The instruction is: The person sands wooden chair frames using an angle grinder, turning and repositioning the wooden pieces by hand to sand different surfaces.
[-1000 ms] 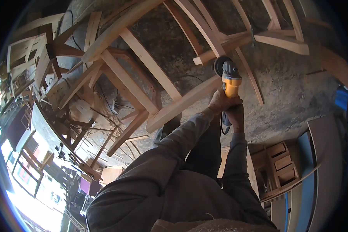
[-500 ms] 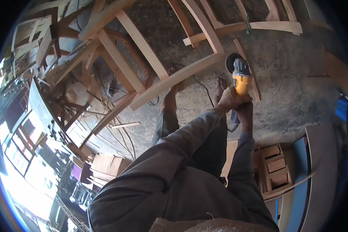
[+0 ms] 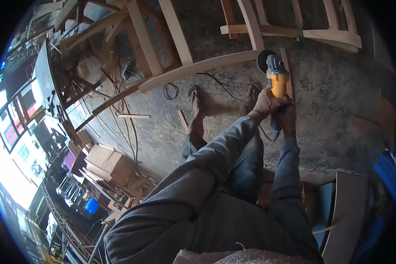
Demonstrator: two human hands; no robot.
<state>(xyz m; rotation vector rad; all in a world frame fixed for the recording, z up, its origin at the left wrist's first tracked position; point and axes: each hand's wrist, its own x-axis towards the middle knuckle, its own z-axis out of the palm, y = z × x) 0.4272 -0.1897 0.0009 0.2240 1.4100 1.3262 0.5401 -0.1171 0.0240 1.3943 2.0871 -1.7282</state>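
Both hands hold a yellow and grey angle grinder [image 3: 278, 83] with a dark round disc [image 3: 264, 60] at its far end. My left hand [image 3: 266, 103] is closed around the yellow body. Farther back, my right hand [image 3: 285, 118] grips the grinder's rear, its fingers partly hidden. The disc is beside the right end of a curved pale rail [image 3: 202, 67] on a wooden frame; whether they touch I cannot tell. Under and to the right of the grinder, a narrow wooden strip [image 3: 290, 72] lies on the floor. A dark cord hangs from the tool's back.
More wooden frames [image 3: 332, 37] stand at the top. A black cable [image 3: 220, 83] runs across the concrete floor [image 3: 330, 119] near my sandalled feet. Stacked wood pieces [image 3: 105, 163] sit lower left; boards [image 3: 345, 211] lean lower right. Long thin strips [image 3: 134, 127] lie left.
The view has shifted, so the frames sit higher and more of my feet shows. The disc appears closer to the rail's end. Both hands have kept their hold on the grinder.
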